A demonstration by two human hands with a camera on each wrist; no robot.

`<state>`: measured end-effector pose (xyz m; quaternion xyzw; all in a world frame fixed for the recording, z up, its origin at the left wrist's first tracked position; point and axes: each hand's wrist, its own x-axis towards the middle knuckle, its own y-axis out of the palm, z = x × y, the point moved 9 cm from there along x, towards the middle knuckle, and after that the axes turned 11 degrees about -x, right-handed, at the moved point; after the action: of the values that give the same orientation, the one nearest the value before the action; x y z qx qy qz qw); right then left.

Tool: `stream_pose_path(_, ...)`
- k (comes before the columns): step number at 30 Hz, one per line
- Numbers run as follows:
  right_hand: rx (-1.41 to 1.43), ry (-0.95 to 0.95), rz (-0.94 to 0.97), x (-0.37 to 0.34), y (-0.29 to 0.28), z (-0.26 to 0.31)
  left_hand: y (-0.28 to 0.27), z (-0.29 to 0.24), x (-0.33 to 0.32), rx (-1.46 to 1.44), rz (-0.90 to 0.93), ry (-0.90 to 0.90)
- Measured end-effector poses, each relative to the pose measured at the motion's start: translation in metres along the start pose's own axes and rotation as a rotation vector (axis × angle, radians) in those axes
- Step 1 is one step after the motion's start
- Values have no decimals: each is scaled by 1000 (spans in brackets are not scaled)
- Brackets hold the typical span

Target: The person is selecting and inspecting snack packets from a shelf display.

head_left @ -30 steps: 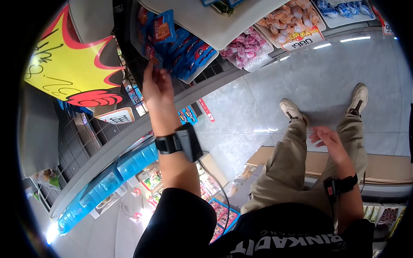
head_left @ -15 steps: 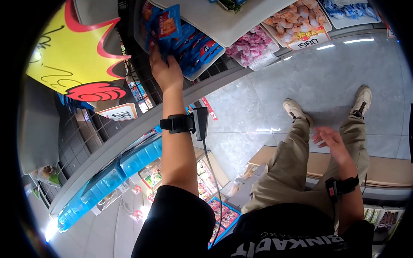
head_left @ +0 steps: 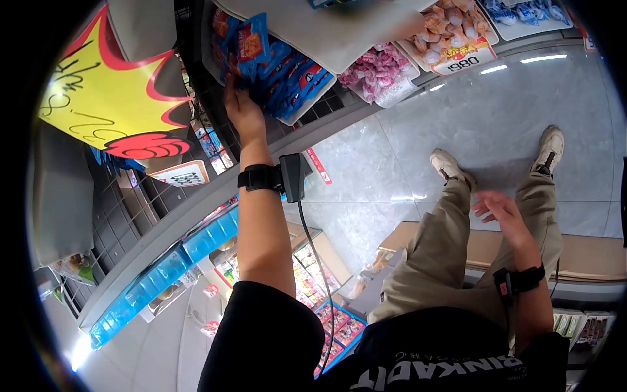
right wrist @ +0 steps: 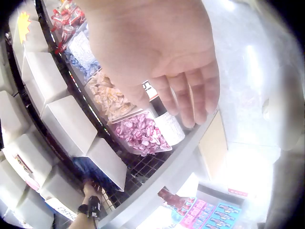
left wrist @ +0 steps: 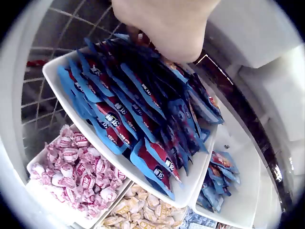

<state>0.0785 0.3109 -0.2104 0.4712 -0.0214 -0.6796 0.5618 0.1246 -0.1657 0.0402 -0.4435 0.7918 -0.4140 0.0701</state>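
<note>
The blue packets (head_left: 297,81) lie close together in a white tray (left wrist: 53,78). The left hand (head_left: 245,117) is at the edge of this pile; its fingertips are hidden, so I cannot tell if they pinch a packet. Just beside the tray are pink-wrapped candies (head_left: 381,72). The right hand (head_left: 501,212) hangs near the trousers (head_left: 428,255), fingers relaxed.

- Head view, up high, staring down at the floor (head_left: 366,150)!
- Left wrist view, in tight, facing down over the blue packets (left wrist: 126,102)!
- Right wrist view: right hand (right wrist: 159,52) looming near, left hand (right wrist: 90,189) far left!
- All three views share the pink sweets (right wrist: 143,134)!
</note>
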Motion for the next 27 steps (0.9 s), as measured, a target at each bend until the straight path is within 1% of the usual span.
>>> stream_pose_path(4,8,-12,-12,-1,0,3,7,-17,-5,-36,33,34)
stream_pose_path(6,22,-29,-10,-2,0,2,9,-21,-9,-91,-3,-53)
stream_pose_path(7,26,-36,-20,-3,-1,4,11,-27,-9,-99,4,-44)
stream_pose_path(9,23,-46,-6,-3,-2,7,16,-38,-4,-46,62,34)
stream_pose_path(10,30,-55,-14,-4,-4,8,13,-39,-3,-55,17,27)
stream_pose_path(11,44,-56,-20,-5,-6,8,17,-50,-3,-58,26,36)
stream_pose_path(13,69,-60,-30,-7,-9,7,11,-83,-6,63,-189,150)
stream_pose_path(14,76,-62,-37,-8,-11,5,21,-95,-6,27,-171,212)
stream_pose_path(15,82,-65,-45,-9,-14,5,50,-126,-12,-110,-105,269)
stream_pose_path(17,97,-71,-55,-12,-19,7,102,-166,-22,115,114,410)
stream_pose_path(19,105,-76,-63,-16,-23,9,156,-197,-27,211,300,484)
stream_pose_path(20,111,-80,-68,-17,-26,11,173,-197,-20,187,282,423)
stream_pose_path(21,117,-84,-76,-19,-28,12,187,-195,-13,184,282,430)
stream_pose_path(23,134,-89,-78,-22,-32,11,200,-172,13,182,177,198)
stream_pose_path(24,151,-88,-78,-24,-34,11,207,-172,21,178,175,209)
stream_pose_path(26,147,-98,-83,-25,-38,6,219,-189,32,277,190,440)
stream_pose_path(27,146,-90,-83,-26,-40,4,223,-189,40,272,192,449)
